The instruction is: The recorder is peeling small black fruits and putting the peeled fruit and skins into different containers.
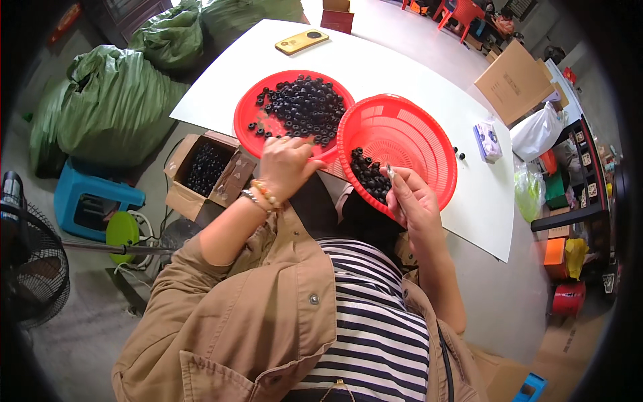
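Left fingers (pixel 289 143) at a plate (pixel 242 110) of black beads (pixel 305 104); right fingers (pixel 404 187) pinching a silvery bit (pixel 390 171).

Left of the left fingers sits an open box (pixel 231 177) of beads. These fingers are bent at the plate's near rim, the plate's beads spread beyond them; whether they have hold of anything I cannot tell. Right of them, the basket (pixel 402 110) has beads just left of the right fingertips, where thumb and forefinger close on the silvery bit. Farther right, two loose beads and a pack (pixel 487 142) rest on the surface (pixel 472 208).

Left hand (pixel 288 161) palm-down, right hand (pixel 412 201) upright in a pinch.
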A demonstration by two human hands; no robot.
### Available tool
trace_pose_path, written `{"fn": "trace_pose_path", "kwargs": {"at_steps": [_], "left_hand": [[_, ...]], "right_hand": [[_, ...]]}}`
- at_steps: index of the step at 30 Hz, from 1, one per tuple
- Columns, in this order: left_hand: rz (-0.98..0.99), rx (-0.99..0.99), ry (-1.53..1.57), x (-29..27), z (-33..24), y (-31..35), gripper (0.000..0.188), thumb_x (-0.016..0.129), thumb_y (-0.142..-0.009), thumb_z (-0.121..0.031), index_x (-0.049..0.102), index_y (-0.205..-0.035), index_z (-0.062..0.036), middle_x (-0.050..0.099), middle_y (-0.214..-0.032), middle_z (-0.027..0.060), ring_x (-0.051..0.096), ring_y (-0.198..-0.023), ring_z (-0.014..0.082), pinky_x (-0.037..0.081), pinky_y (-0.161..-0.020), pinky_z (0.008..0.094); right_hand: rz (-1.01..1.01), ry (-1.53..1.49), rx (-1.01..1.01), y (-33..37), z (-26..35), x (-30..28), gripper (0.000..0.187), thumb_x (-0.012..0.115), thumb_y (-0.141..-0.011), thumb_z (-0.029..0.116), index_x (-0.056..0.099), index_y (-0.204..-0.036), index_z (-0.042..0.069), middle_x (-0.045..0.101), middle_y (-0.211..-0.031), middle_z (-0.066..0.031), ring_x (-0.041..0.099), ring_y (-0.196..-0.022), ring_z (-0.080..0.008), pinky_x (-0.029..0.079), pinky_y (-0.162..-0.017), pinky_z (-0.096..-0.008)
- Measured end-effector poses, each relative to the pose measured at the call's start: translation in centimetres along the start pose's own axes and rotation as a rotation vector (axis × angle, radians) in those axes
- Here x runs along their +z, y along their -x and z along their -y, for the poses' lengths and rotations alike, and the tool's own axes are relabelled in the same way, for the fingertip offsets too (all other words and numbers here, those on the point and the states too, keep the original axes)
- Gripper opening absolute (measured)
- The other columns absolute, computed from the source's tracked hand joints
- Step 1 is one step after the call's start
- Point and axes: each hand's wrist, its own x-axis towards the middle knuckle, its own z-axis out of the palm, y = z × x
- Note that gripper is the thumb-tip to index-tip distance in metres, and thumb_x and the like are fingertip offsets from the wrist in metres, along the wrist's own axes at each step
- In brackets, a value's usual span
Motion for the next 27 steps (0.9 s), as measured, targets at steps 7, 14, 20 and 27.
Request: {"fn": "trace_pose_path", "kwargs": {"at_steps": [7,14,20,27], "left_hand": [[0.076,-0.068,0.118,0.4,-1.3,-1.0,0.023,0.066,-0.069,-0.027,0.057,-0.071,-0.0065,0.053,-0.070,0.0066,0.055,-0.072,0.0255,0.045,-0.062,0.0360],[0.230,-0.059,0.131,-4.5,3.6,0.6,0.025,0.070,-0.063,-0.023,0.061,-0.073,-0.0017,0.059,-0.077,0.0091,0.056,-0.076,0.0266,0.045,-0.069,0.0348],[0.144,-0.029,0.182,-3.3,4.5,1.5,0.010,0.065,-0.067,-0.012,0.060,-0.068,-0.0038,0.052,-0.069,0.0084,0.051,-0.071,0.0270,0.043,-0.066,0.0357],[0.094,-0.097,0.126,-2.4,1.2,1.5,0.014,0.065,-0.068,-0.016,0.056,-0.066,-0.0052,0.051,-0.069,0.0072,0.051,-0.072,0.0266,0.044,-0.063,0.0360]], "right_hand": [[-0.006,0.007,-0.005,0.0,0.0,-0.2,0.023,0.051,-0.088,0.025,0.054,-0.101,0.005,0.046,-0.063,0.0058,0.034,-0.050,0.0010,0.024,-0.046,-0.0133],[-0.063,0.063,-0.205,-0.9,-0.5,-0.8,0.027,0.051,-0.088,0.024,0.053,-0.107,0.005,0.046,-0.061,0.0055,0.029,-0.045,0.0017,0.018,-0.040,-0.0131],[-0.053,0.249,-0.168,-1.2,0.2,-1.2,0.030,0.059,-0.082,0.011,0.051,-0.109,0.001,0.055,-0.077,0.0005,0.050,-0.064,-0.0048,0.041,-0.059,-0.0186],[-0.076,0.499,-0.165,-3.2,-0.2,-3.7,0.031,0.054,-0.084,0.015,0.051,-0.111,0.000,0.059,-0.066,-0.0038,0.055,-0.061,-0.0066,0.041,-0.058,-0.0212]]}}
